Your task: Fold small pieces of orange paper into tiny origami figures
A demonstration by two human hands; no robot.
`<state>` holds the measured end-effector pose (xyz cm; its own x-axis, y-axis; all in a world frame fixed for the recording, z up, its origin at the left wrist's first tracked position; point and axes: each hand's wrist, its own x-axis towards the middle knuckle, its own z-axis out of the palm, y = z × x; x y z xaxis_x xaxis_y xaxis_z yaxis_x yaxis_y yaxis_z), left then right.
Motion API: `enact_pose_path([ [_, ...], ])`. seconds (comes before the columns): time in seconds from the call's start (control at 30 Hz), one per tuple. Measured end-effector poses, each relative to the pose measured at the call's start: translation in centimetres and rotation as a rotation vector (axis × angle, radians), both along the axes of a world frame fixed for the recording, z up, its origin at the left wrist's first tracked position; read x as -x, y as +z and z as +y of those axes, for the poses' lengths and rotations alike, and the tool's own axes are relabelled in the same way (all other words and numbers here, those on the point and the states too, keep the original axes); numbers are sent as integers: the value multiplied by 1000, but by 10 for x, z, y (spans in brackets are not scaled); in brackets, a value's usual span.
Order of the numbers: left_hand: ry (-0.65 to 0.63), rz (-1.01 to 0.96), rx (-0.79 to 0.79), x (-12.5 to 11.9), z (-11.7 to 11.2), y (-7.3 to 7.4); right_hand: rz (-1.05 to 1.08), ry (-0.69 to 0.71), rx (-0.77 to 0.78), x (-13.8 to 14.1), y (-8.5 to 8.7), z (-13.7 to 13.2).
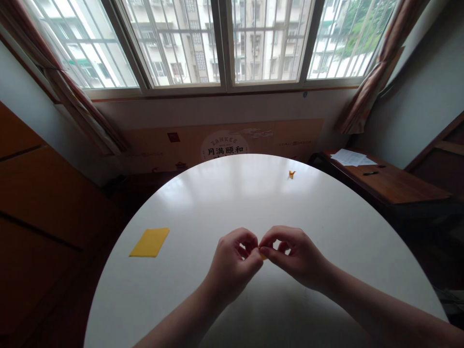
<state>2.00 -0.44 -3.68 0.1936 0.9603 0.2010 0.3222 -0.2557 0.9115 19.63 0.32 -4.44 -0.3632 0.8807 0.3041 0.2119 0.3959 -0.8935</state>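
Observation:
My left hand point(235, 263) and my right hand point(294, 255) meet above the middle of a round white table point(203, 203). Both are closed in a pinch on a tiny yellow folded paper point(263, 256), of which only a sliver shows between the fingertips. A stack of yellow paper squares point(150, 242) lies flat on the table to the left of my hands. A small orange folded paper figure point(291, 174) stands near the table's far right edge.
A wooden desk point(387, 181) at the right holds white sheets point(353, 157) and a dark pen point(370, 172). A wide barred window point(224, 43) with curtains runs along the back wall. Brown wooden furniture point(43, 217) stands at the left.

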Motion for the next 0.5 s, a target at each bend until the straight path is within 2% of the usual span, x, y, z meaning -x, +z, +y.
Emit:
enact_pose_path([
  [0.5, -13, 68, -24, 0, -1, -1, 3, -36, -35, 13, -6, -2],
])
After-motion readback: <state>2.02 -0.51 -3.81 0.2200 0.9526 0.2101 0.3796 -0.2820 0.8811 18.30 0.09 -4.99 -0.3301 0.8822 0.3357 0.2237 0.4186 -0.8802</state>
